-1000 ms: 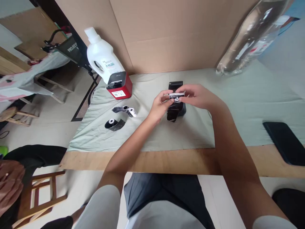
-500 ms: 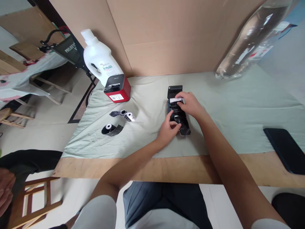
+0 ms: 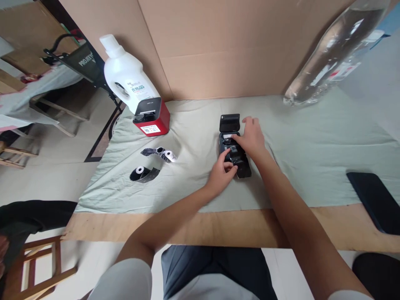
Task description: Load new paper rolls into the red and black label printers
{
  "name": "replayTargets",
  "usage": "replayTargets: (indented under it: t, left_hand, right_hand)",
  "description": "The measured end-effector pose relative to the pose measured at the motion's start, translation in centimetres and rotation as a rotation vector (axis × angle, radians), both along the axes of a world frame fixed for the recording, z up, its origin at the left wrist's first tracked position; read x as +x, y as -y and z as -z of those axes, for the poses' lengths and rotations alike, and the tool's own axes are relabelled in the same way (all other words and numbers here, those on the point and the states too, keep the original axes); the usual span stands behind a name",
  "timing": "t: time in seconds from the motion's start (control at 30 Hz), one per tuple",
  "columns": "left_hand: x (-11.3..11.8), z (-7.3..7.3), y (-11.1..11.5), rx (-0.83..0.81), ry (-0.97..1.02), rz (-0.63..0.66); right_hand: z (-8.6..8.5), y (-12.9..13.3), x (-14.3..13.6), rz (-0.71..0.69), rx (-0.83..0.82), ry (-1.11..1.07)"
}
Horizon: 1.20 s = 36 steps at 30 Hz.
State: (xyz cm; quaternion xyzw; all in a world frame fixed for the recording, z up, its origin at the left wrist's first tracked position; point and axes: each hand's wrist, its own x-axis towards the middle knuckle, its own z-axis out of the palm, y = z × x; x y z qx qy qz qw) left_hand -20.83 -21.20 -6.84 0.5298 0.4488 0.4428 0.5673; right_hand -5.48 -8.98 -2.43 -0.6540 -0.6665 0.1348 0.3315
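Both hands at a dark device with its lid up

Right of centre in the frame, a dark handheld device [image 3: 222, 146] lies on the cloth [image 3: 184, 187] that covers most of the table [image 3: 193, 231]. Its black lid [image 3: 229, 123] is up at the far end, and a roll [image 3: 227, 136] shows a pale edge in the bay just below, partly hidden by a thumb. A glossy black strip [image 3: 244, 170] runs from the bay down over the near end of the device.

The left hand [image 3: 219, 174] comes in from below, index finger and thumb spread apart, their tips touching the device and the strip; whether they grip either one I cannot tell. The right hand [image 3: 252, 136] is at the device's right side, its fingers apart, thumb at the roll and forefinger raised beside the lid.

Left of centre lie a black roll with a loose tail [image 3: 140, 173] and, just above it, a small white roll [image 3: 169, 156] beside black wrapping [image 3: 149, 151]. Farther up, a red box with a black top [image 3: 161, 118] stands in front of a white jug [image 3: 128, 75]. A large clear bottle [image 3: 334, 58] leans at the upper right, and a black phone-like slab [image 3: 375, 202] lies at the right edge
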Motion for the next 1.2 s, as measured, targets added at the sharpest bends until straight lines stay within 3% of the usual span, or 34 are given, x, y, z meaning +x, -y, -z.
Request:
replayTargets:
  t: [0.17,0.3,0.43,0.63,0.83,1.03,1.2]
  left_hand:
    - [0.0,-0.8,0.3,0.013,0.015,-0.052]
    - [-0.2,-1.2,0.5,0.06,-0.039,-0.091]
    - [-0.3,-1.5,0.7,0.046,-0.094,-0.055]
    - [-0.3,-2.1,0.9,0.029,-0.106,-0.058]
    - [-0.3,-1.8,1.1,0.06,-0.159,-0.032]
    - [-0.6,-2.0,1.8,0.328,-0.229,0.048]
    - [-0.9,-1.9,1.9,0.273,-0.117,-0.003]
  right_hand:
    - [0.2,-1.1,0.9,-0.15,-0.032,-0.301]
    - [-1.3,-0.3,1.9,-0.306,0.015,-0.207]
    - [-3.0,0.7,3.0,-0.452,-0.096,-0.059]
    - [-3.1,0.8,2.5,-0.383,-0.275,-0.125]
    - [-1.8,1.3,0.9,-0.178,-0.515,-0.501]
    - [-1.6,1.1,0.2,-0.12,-0.543,-0.569]
    - [-2.0,1.6,-0.2,-0.098,-0.522,-0.556]
